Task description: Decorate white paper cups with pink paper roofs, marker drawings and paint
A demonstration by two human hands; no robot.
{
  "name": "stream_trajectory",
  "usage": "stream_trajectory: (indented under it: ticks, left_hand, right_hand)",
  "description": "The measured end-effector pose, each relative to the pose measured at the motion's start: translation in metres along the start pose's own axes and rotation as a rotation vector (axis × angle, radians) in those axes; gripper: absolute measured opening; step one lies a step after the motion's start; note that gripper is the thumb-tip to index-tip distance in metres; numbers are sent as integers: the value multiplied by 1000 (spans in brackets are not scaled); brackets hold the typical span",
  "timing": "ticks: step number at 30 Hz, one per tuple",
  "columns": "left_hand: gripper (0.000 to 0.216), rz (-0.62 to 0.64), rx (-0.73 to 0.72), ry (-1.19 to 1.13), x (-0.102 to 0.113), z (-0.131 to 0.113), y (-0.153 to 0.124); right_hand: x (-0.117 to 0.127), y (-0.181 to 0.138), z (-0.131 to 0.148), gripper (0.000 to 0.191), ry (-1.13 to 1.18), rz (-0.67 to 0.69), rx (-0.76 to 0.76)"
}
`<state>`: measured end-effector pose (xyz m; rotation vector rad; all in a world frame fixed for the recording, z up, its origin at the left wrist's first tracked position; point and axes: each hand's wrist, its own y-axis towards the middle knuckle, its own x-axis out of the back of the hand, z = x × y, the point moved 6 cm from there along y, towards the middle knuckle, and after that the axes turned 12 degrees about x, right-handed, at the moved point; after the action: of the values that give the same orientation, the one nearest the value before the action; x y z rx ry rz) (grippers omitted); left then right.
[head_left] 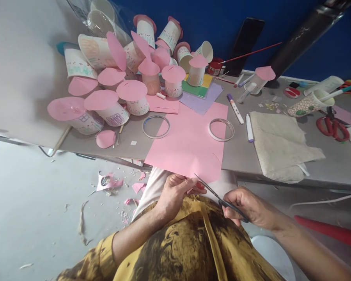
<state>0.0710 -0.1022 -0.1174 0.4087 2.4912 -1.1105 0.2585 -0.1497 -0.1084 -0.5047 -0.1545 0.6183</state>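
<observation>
In the head view my right hand (pixel 247 207) holds a pair of scissors (pixel 209 188) by the black handles, blades pointing up and left. My left hand (pixel 177 191) is closed beside the blade tips, thumb against curled fingers; what it pinches, if anything, is hidden. Just beyond both hands a large pink sheet of paper (pixel 187 144) lies on the table, its near edge reaching over the table's front toward my lap. Two rolls of tape, a left one (pixel 144 134) and a right one (pixel 212 134), rest on the sheet.
Many paper cups with pink paper tops (pixel 136 91) crowd the back left. Markers (pixel 235 109), a beige cloth (pixel 276 144) and red-handled scissors (pixel 332 129) lie to the right. Pink paper scraps (pixel 139 187) litter the floor at left.
</observation>
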Motion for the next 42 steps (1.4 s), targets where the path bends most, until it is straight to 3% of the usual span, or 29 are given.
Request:
stream_trajectory:
  ticks: [8,16,23,42]
  left_hand:
    - [30,-32,-38,11,3,-5,0]
    - [21,-39,-4,66,-1,-11,-4]
    - [29,-17,-39,126,2,-2,3]
    - [18,-29,-15,36,0,-7,-2]
  right_hand:
    - [-13,-3,-9,63,99,-37,19]
    - [-22,-7,-23,63,110,-80,48]
    - [-18,-5,-15,64,48,-85,38]
    - [-15,-4,-11,64,23,-73,19]
